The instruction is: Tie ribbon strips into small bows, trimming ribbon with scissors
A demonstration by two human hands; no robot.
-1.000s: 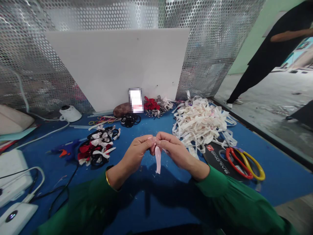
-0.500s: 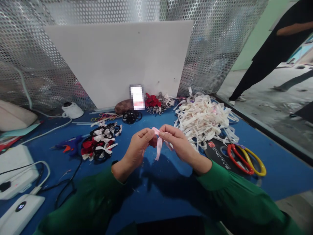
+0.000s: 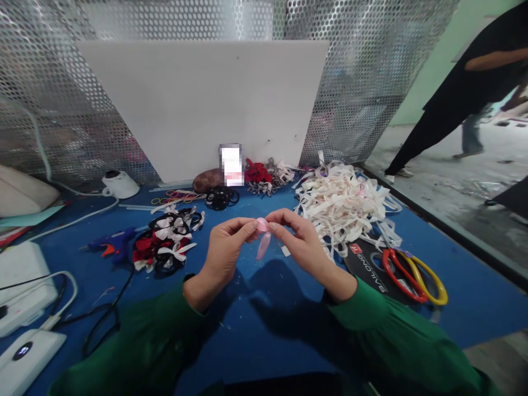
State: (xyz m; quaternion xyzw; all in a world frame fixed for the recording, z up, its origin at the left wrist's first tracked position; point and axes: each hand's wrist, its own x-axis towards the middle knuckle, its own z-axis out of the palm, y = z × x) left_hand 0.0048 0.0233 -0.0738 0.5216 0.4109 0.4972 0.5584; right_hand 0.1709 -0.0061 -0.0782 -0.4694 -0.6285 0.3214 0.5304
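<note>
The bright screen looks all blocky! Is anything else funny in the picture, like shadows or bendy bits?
Head view: coarse squares cover the screen; dark shadows fall on the blue table below the left hand and right hand; the standing person looks slanted, probably from the wide lens; shiny glare streaks the perforated metal sheet.

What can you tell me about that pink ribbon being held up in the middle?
The pink ribbon is a narrow, shiny strip that looks like satin. Its upper part is bunched into a small rounded loop or fold, pinched between the fingertips of the left hand and the right hand. One tail hangs down, slightly slanted, above the blue tabletop. Whether it is knotted there is too small to tell.
</note>
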